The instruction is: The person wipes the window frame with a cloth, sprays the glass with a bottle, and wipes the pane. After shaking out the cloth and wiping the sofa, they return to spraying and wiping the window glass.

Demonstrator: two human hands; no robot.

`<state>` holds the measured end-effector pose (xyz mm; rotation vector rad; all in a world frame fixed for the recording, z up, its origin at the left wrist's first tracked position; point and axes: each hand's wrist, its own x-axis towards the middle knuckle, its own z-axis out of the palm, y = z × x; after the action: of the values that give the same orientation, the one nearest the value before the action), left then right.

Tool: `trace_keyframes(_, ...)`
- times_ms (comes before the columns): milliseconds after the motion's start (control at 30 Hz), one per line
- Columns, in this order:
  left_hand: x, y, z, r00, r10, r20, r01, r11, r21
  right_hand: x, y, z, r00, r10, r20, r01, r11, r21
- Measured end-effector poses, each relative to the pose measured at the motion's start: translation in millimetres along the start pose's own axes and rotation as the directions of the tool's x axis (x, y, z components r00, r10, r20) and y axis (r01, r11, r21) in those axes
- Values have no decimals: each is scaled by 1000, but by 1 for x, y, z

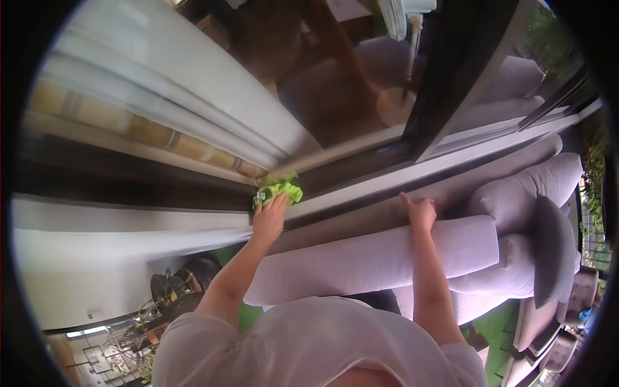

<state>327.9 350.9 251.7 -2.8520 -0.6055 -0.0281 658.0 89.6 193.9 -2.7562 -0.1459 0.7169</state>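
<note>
My left hand [269, 219] presses a bright green cloth [284, 189] into the corner where the dark window frame [155, 182] meets the wall. Its fingers are bent over the cloth, which bunches up beyond them against the glass. A small white patch, perhaps a label, shows on the cloth. My right hand [420, 211] is at the back of the mauve sofa, by the top of its backrest [387, 213]. One finger or thumb points out to the left and the others look bent. I see nothing held in it.
A long seat cushion [374, 258] lies along the sofa in front of me. Pillows [532, 187] pile up at the right. Behind the window glass hang pale curtains [174, 71], with a white fan [403, 16] further in. Potted plants [169, 287] stand at lower left.
</note>
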Motion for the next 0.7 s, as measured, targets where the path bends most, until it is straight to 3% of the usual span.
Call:
trace_keyframes(33,-14,1,12,975,-214,65,223,950,-220,-3,-3,-5,1000,-31,2,31,1000,0)
trace_keyframes(67,-16,0,7,975,-218,48,223,949,-223,0,-1,-4,999,-39,-13,39,999,3)
trace_keyframes(133,-24,-4,-3,876,-347,336,478,721,-501,7,4,-1,997,-69,36,68,998,11)
trace_keyframes(167,-30,-5,-7,835,-408,368,547,559,-623,24,16,14,995,-87,47,86,996,14)
trace_keyframes(200,-38,-6,-10,842,-413,347,535,555,-637,21,15,15,995,-99,25,98,995,16)
trace_keyframes(233,-50,-9,-10,831,-362,422,512,201,-835,18,12,11,959,-276,57,274,961,47)
trace_keyframes(267,-53,-8,-22,840,-276,468,428,-193,-883,9,0,-4,891,-446,85,440,894,79)
trace_keyframes(300,-62,-1,-34,847,-282,451,408,-198,-891,-6,-15,-9,848,-511,143,492,858,149)
trace_keyframes(333,-67,16,-76,814,-220,537,294,-642,-708,-45,-45,-17,796,-572,199,533,817,220)
trace_keyframes(367,-70,32,-100,802,-112,587,121,-931,-343,-72,-59,-11,615,-727,306,496,658,566)
trace_keyframes(400,-70,44,-99,807,-113,580,111,-935,-336,-144,-86,-56,454,-785,421,373,597,711)
trace_keyframes(433,-70,54,-97,879,-142,456,80,-897,-435,-157,-91,-45,181,-880,438,228,471,852)
trace_keyframes(467,-69,61,-95,935,-160,316,34,-848,-529,-176,-96,-38,51,-900,434,99,437,894)
trace_keyframes(500,-63,64,-103,971,-7,239,18,-995,-100,-184,-98,-30,16,-904,428,75,428,901)
trace_keyframes(533,-61,67,-105,974,-8,226,15,-995,-101,-192,-99,-22,17,-905,424,88,424,901)
trace_keyframes(600,-57,74,-111,890,-92,447,-16,-985,-171,-206,-105,-17,99,-966,240,167,254,953)
trace_keyframes(633,-48,75,-115,809,-12,588,12,-999,-37,-227,-113,-41,314,-887,338,363,441,821)
trace_keyframes(667,-48,75,-123,824,-14,567,12,-999,-42,-228,-111,-44,338,-908,247,377,371,849)
trace_keyframes(700,-56,78,-132,924,40,380,69,-996,-63,-226,-106,-47,316,-945,89,622,277,732)
